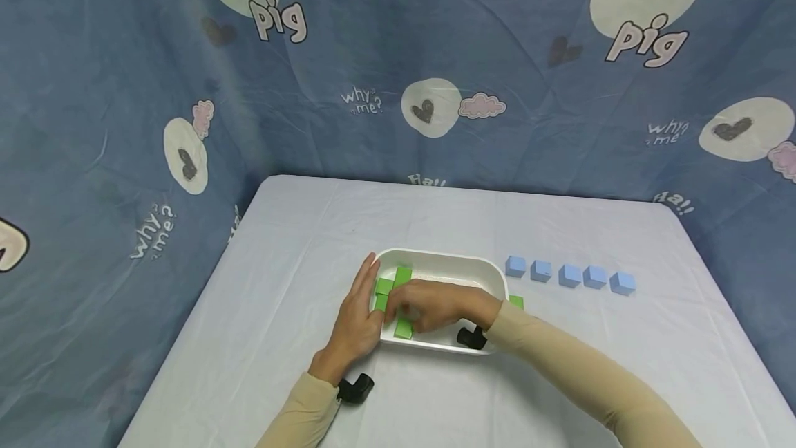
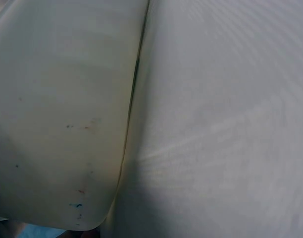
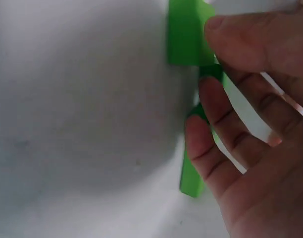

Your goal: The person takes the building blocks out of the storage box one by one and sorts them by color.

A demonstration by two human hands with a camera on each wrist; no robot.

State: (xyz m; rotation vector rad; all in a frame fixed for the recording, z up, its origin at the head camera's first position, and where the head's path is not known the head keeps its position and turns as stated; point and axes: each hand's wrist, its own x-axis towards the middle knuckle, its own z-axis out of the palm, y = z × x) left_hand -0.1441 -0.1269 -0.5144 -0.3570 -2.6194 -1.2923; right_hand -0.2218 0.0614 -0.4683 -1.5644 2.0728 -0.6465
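A white tray (image 1: 460,265) with rounded corners holds several green blocks (image 1: 403,275) near its left end. My left hand (image 1: 357,323) rests along the tray's left end, fingers straight. Inside the tray, my right hand (image 1: 429,304) has curled fingers over the green blocks. From the right wrist view, its thumb lies on the face of a green block (image 3: 183,34), while other fingertips (image 3: 198,134) touch the blocks below; the block's far side is hidden. The left wrist view has only the tray's outer wall (image 2: 67,99) beside the cloth.
Several blue cubes (image 1: 569,275) stand in a row to the right of the tray. Another green block (image 1: 516,301) shows just outside the tray's right end, partly behind the right forearm. A white cloth (image 1: 298,254) covers the table, and a printed blue curtain (image 1: 373,40) hangs behind.
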